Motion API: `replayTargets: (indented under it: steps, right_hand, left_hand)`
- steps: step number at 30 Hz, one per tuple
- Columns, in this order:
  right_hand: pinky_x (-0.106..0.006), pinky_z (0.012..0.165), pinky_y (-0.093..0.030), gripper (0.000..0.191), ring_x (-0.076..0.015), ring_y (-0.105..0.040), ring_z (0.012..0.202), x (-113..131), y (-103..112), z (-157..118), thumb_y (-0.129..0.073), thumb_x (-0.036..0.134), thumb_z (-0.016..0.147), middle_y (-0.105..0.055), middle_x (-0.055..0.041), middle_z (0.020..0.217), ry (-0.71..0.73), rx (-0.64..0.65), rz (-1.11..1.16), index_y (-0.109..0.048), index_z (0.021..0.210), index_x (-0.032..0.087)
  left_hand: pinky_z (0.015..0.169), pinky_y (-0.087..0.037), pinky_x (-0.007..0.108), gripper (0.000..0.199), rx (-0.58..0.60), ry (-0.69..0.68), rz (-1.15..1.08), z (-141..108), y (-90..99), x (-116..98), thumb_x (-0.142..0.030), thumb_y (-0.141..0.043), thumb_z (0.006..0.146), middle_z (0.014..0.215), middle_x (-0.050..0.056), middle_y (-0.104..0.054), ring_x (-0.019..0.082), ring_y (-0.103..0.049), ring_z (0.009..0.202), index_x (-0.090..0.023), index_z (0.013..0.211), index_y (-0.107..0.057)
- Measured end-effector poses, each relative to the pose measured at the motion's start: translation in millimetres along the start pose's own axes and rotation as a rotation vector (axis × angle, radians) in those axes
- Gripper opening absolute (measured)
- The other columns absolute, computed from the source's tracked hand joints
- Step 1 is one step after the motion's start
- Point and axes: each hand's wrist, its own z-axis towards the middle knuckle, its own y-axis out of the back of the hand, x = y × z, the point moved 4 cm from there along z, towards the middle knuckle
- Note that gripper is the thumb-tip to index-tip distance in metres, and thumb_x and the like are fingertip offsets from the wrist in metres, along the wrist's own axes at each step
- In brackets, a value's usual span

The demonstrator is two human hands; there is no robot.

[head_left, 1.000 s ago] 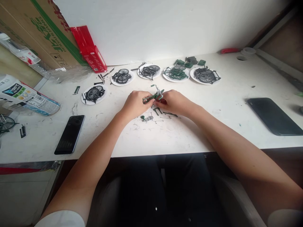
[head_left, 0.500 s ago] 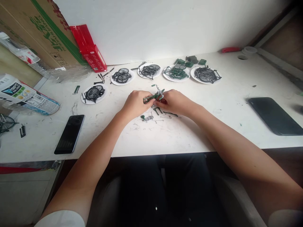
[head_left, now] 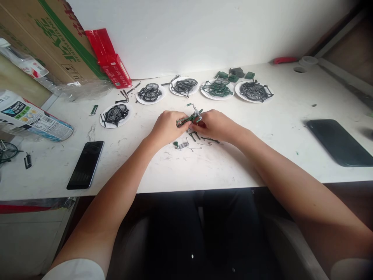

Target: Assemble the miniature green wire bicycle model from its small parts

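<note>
- The green model frame (head_left: 190,118), which looks like a small bicycle, is between the two hands, just above the table (head_left: 163,171).
- The left hand (head_left: 170,125) is closed and grips its rear part.
- The right hand (head_left: 214,125) has its fingers bent at the front end; I cannot tell whether they pinch something, because the thumb hides it.
- Done, as I judge: the silver handlebar (head_left: 199,116) with green grips seems already joined to the frame.
- Left, as I judge: no wheel is visible on it, and several parts lie loose below the hands, not attached: the green forked piece (head_left: 194,136), the dark bar (head_left: 210,140), the thin rods (head_left: 204,144), the grey rack (head_left: 183,146) and the green knob (head_left: 175,144).
- Farther away, five white plates (head_left: 127,119) carry more wheels and frame pieces, all in piles.
</note>
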Motion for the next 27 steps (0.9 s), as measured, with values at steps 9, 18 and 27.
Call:
replayTargets:
  steps: [9, 18, 27]
  right_hand:
    - [-0.033, 0.067, -0.034, 0.032, -0.0190, -0.057, 0.067, 1.7, 1.2, 0.2, -0.058, 0.039, 0.104, -0.071, -0.0087, 0.076, -0.030, 0.029, -0.024, -0.076, 0.090, 0.016]
    - [-0.034, 0.067, -0.034, 0.032, -0.0206, -0.058, 0.067, 3.0, 2.0, -1.4, -0.059, 0.040, 0.104, -0.070, -0.0094, 0.074, -0.043, 0.042, -0.049, -0.076, 0.091, 0.016]
    - [-0.035, 0.068, -0.035, 0.031, -0.0203, -0.057, 0.067, 4.1, 2.7, -2.1, -0.059, 0.040, 0.104, -0.069, -0.0081, 0.073, -0.063, 0.063, -0.056, -0.075, 0.092, 0.017]
  left_hand:
    - [0.067, -0.037, 0.032, 0.020, 0.005, -0.001, 0.012, -0.1, 0.3, -1.0, -0.029, -0.067, 0.093, 0.068, 0.002, -0.063, 0.016, -0.051, 0.066, -0.019, 0.077, -0.073]
    - [0.066, -0.038, 0.032, 0.018, 0.013, 0.008, 0.018, 0.0, 1.1, -2.6, -0.030, -0.068, 0.092, 0.068, 0.003, -0.064, 0.017, -0.051, 0.067, -0.019, 0.079, -0.074]
    - [0.068, -0.042, 0.032, 0.020, 0.028, 0.039, 0.005, -0.3, 2.1, -6.0, -0.036, -0.070, 0.093, 0.071, 0.004, -0.065, 0.018, -0.055, 0.071, -0.019, 0.082, -0.074]
